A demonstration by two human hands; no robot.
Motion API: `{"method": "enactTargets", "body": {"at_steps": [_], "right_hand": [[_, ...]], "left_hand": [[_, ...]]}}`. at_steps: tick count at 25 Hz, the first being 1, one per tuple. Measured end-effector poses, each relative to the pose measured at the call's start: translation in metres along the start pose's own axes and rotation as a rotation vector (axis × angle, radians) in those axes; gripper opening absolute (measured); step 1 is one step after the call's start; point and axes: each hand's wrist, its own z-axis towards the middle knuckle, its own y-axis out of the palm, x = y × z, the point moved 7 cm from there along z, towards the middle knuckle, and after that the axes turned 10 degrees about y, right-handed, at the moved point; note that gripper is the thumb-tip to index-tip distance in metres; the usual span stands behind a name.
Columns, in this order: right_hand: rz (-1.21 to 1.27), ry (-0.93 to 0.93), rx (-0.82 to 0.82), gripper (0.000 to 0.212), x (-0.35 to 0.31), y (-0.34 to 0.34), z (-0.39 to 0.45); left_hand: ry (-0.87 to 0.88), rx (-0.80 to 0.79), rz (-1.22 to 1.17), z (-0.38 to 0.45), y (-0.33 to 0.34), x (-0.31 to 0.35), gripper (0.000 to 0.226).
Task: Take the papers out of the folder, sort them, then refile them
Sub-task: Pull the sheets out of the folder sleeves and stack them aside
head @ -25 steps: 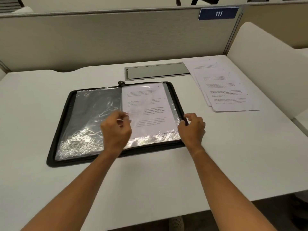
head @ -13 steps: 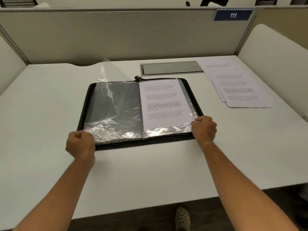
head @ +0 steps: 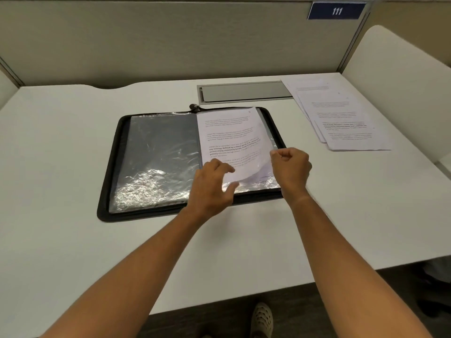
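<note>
A black zip folder (head: 114,157) lies open on the white desk, with clear plastic sleeves (head: 161,152) on its left half. On the right half is a printed sheet (head: 231,135), its lower right part curled up off the sleeve. My right hand (head: 290,169) pinches that sheet at its right edge. My left hand (head: 210,189) hovers or rests with fingers spread over the sheet's lower left part, near the folder's spine. A fanned stack of printed papers (head: 341,118) lies on the desk to the right of the folder.
A grey cable-tray lid (head: 244,91) is set into the desk just behind the folder. A beige partition (head: 170,45) with a blue "111" sign (head: 336,11) closes the back. A white side panel (head: 402,81) stands at the right. A shoe (head: 262,318) shows below the desk edge.
My left hand has moved from the folder's lower left corner across to the right page. My right hand rose from the lower right corner to the sheet's edge, and the sheet now curls up.
</note>
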Motion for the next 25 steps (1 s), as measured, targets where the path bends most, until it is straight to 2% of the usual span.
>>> {"method": "enactTargets", "body": {"at_steps": [2, 3, 6, 11, 14, 16, 17, 19, 22, 24, 25], "right_hand": [[0.097, 0.01, -0.021, 0.01, -0.003, 0.002, 0.005], [0.13, 0.019, -0.032, 0.009, -0.003, 0.003, 0.006], [0.187, 0.036, -0.052, 0.011, 0.0, 0.002, 0.011], [0.133, 0.04, -0.04, 0.018, 0.01, -0.002, 0.015], [0.109, -0.074, 0.12, 0.012, 0.002, -0.011, -0.003], [0.127, -0.101, 0.078, 0.011, 0.002, 0.0, -0.023], [0.129, -0.045, -0.006, 0.015, 0.01, 0.012, -0.031], [0.217, 0.202, -0.133, 0.016, 0.037, 0.036, -0.04], [0.355, 0.602, -0.069, 0.016, 0.074, 0.045, -0.042], [0.53, 0.705, -0.041, 0.01, 0.077, 0.051, -0.045], [0.603, 0.732, -0.019, 0.017, 0.077, 0.053, -0.044]], "left_hand": [[0.004, -0.126, 0.059, 0.012, 0.018, 0.006, 0.038], [0.01, -0.14, 0.09, 0.017, 0.02, 0.009, 0.037], [0.038, -0.123, 0.12, 0.029, 0.022, 0.014, 0.024], [-0.015, -0.157, 0.004, 0.036, 0.021, 0.008, 0.019], [-0.103, -0.111, -0.052, 0.039, 0.018, 0.004, 0.015], [-0.129, -0.093, -0.041, 0.038, 0.019, 0.003, 0.015], [-0.137, -0.092, -0.032, 0.038, 0.019, 0.004, 0.015], [-0.148, -0.085, -0.025, 0.038, 0.018, 0.004, 0.016], [-0.143, -0.082, -0.011, 0.038, 0.017, 0.006, 0.017], [-0.14, -0.086, -0.008, 0.038, 0.017, 0.008, 0.017], [-0.14, -0.089, -0.005, 0.037, 0.017, 0.008, 0.017]]}}
